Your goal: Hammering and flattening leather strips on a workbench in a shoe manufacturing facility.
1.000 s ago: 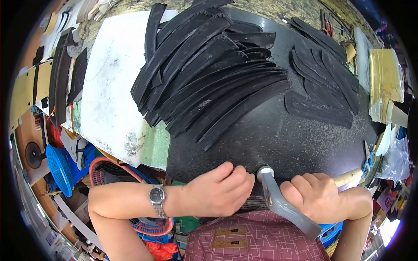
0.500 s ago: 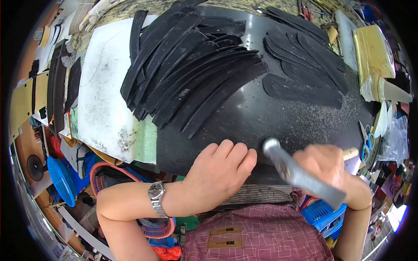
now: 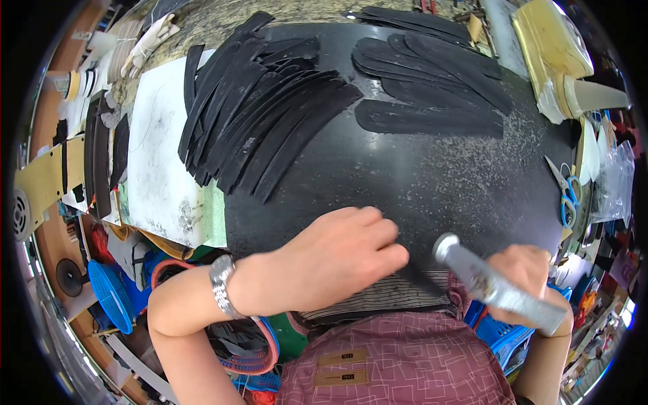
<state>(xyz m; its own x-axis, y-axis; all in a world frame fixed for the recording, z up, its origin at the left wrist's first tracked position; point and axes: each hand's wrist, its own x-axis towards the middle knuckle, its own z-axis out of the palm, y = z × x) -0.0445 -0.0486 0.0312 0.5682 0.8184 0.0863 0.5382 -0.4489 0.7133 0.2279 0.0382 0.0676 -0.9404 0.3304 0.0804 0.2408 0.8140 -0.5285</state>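
Observation:
My left hand, wearing a metal watch, is closed at the near edge of the black work surface. A dark strip sticks out from its fingers toward the right; its other end is hidden by the hand. My right hand is wrapped round a hammer, whose blurred metal head slants in front of that hand. The round face of the hammer is a little to the right of the strip and apart from my left hand.
A heap of curved black strips lies far left, beside a white board. More flat black pieces lie far right. Blue-handled scissors rest at the right edge. Baskets stand below, and crumbs dot the surface.
My left hand has turned and moved slightly, and the strip now shows beyond its fingers. The hammer and right hand have shifted right and down. The whole view has shifted too.

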